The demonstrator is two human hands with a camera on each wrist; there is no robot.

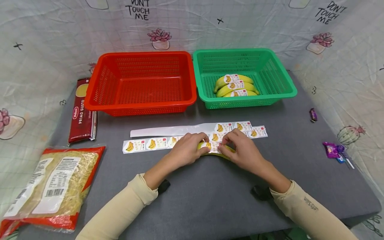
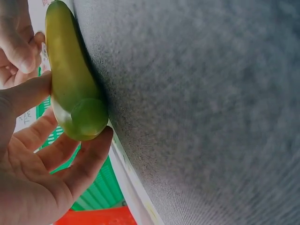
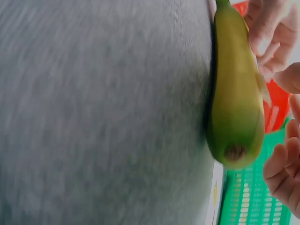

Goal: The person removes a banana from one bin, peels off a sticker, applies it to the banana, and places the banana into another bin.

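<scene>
A green-yellow banana (image 1: 225, 156) lies on the grey table (image 1: 210, 196) between my two hands. My left hand (image 1: 187, 150) grips its left end, with fingers curled under the tip of the banana (image 2: 75, 89). My right hand (image 1: 240, 150) curls over the other end of the banana (image 3: 236, 108), its fingertips on a white banana sticker (image 1: 210, 146) laid on the peel. Sticker strips (image 1: 150, 144) lie just behind the hands. A green basket (image 1: 285, 83) holds three stickered bananas (image 1: 235, 86). Next to it stands a red basket (image 1: 141, 100) with nothing in it.
A bare white backing strip (image 1: 171, 130) lies behind the stickers. A dark red spaghetti packet (image 1: 81, 110) and a bag of noodles (image 1: 51, 186) sit at the left. Purple sweets (image 1: 333, 150) and a small wrapped sweet (image 1: 313, 114) lie at the right. Printed cloth surrounds the table.
</scene>
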